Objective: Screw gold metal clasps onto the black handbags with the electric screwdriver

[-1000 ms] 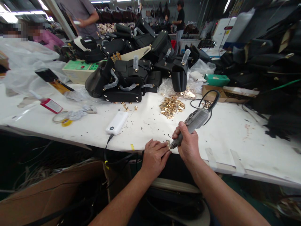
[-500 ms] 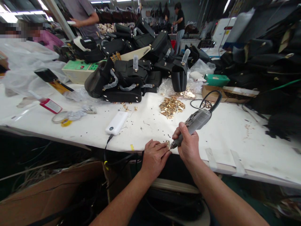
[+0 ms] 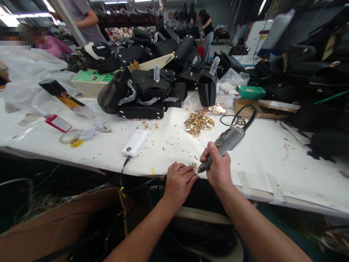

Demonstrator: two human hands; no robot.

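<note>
My right hand (image 3: 219, 165) is wrapped round a grey electric screwdriver (image 3: 227, 141), tilted with its tip down to the left. A black cord leaves its upper end. Near the table's front edge my left hand (image 3: 179, 181) pinches a small gold metal fitting (image 3: 194, 167), partly hidden by the fingers. The screwdriver's tip is at the lower end of this fitting; whether it touches cannot be made out. Beyond the hands lies a pile of gold metal fittings (image 3: 199, 124) on the white tabletop (image 3: 163, 160).
Black handbags (image 3: 152, 78) are heaped at the back. Left of my hands lies a white power bank (image 3: 135, 142) with a cable over the edge. A red-labelled bottle (image 3: 57, 123) and a cardboard box (image 3: 261, 109) flank the work area. Other people stand beyond.
My hands, the screwdriver and the fitting look almost unmoved. In the background, the person in grey has shifted left and the person in black leans slightly differently.
</note>
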